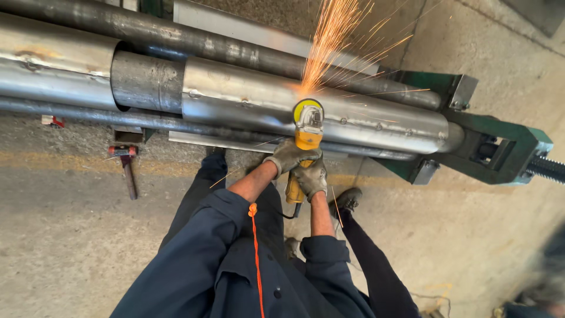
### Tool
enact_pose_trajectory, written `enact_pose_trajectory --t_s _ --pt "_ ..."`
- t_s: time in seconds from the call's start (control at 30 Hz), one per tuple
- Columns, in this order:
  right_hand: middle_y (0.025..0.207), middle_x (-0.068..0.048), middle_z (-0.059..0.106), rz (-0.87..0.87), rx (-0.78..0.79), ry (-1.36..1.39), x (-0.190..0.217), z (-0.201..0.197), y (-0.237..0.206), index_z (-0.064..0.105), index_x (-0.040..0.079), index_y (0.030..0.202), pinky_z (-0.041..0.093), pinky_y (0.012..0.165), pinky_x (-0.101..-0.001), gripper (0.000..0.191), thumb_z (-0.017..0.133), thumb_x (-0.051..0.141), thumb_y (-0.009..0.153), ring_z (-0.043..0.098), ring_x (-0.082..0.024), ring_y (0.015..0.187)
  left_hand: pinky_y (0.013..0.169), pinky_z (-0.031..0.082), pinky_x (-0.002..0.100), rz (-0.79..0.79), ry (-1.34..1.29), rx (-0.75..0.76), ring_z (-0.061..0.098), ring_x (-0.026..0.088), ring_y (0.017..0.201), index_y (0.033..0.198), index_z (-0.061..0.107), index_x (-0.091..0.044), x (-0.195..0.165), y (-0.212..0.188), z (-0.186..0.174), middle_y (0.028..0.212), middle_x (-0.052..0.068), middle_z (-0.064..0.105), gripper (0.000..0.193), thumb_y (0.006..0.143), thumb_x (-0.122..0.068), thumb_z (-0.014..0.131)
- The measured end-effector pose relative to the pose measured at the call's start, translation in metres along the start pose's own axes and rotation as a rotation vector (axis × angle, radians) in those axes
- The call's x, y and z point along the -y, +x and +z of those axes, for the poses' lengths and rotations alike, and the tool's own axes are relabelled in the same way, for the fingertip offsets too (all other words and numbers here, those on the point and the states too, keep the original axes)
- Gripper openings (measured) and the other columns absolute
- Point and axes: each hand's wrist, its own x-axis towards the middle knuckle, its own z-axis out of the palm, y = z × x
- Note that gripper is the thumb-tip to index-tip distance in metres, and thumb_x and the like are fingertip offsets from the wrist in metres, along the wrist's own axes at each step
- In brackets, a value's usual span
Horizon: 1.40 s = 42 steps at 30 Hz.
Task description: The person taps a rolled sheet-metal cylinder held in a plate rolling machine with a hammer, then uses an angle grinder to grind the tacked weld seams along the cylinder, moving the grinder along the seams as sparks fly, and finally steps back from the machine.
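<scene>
Angle grinder [306,136], yellow body: disc end pressed on the upper side of the large steel pipe [318,109], sparks [335,41] flying upward. Left hand [289,156], gloved: closed around the grinder near its head. Right hand [311,178], gloved: wrapped around the rear handle. Green steel frame [500,147]: at pipe's right end. Hammer [126,171]: on concrete floor [70,235], well apart.

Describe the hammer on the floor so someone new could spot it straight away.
Start from the long shiny steel pipe lying across the top of the view, where both gloved hands hold a yellow angle grinder throwing sparks. Go left along the pipe, then down to the concrete floor. The hammer lies there alone, its head red-marked and its dark handle pointing toward the camera.
</scene>
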Motion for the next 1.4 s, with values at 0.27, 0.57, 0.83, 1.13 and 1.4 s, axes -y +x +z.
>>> enact_pose_trajectory --t_s 0.27,0.57,0.83,1.13,1.4 --pt "0.113 -0.013 0.073 0.127 -0.059 0.035 -0.047 -0.072 0.005 0.056 0.003 0.128 0.06 0.086 -0.0377 0.065 0.08 0.022 0.071 0.073 -0.026 0.101 0.096 0.054 0.034 -0.007 0.013 0.059 0.072 0.019 0.108 0.122 0.075 -0.019 -0.011 0.049 0.089 0.117 0.005 0.077 0.06 0.078 -0.061 0.074" --pt "0.113 -0.012 0.075 0.054 0.025 -0.087 -0.112 -0.144 0.018 0.064 0.005 0.123 0.057 0.09 -0.039 0.059 0.082 0.027 0.072 0.073 -0.026 0.105 0.097 0.055 0.033 0.084 -0.092 0.025 0.07 0.016 0.112 0.122 0.074 -0.015 -0.024 0.075 0.168 0.121 0.005 0.076 0.054 0.083 -0.051 0.076" --pt "0.113 -0.014 0.071 0.072 0.004 -0.04 -0.102 -0.141 0.03 0.047 0.006 0.134 0.055 0.09 -0.0404 0.084 0.083 0.027 0.061 0.07 -0.03 0.104 0.099 0.054 0.032 -0.095 -0.169 -0.03 0.073 0.017 0.11 0.122 0.075 -0.015 -0.04 0.066 0.155 0.12 0.005 0.078 0.053 0.08 -0.047 0.08" --pt "0.111 -0.015 0.074 0.1 0.0 -0.111 -0.104 -0.124 0.023 0.056 0.005 0.129 0.057 0.09 -0.0406 0.073 0.083 0.026 0.064 0.073 -0.031 0.103 0.098 0.056 0.032 0.028 -0.29 -0.011 0.072 0.016 0.11 0.12 0.073 -0.011 -0.024 0.064 0.147 0.118 0.006 0.077 0.053 0.079 -0.043 0.081" --pt "0.11 -0.015 0.074 0.105 -0.032 -0.102 -0.105 -0.116 0.014 0.055 0.006 0.129 0.058 0.088 -0.0421 0.069 0.08 0.024 0.068 0.072 -0.033 0.101 0.097 0.056 0.033 0.014 -0.255 0.007 0.074 0.018 0.108 0.12 0.073 -0.011 -0.021 0.057 0.144 0.116 0.006 0.078 0.053 0.079 -0.043 0.08"
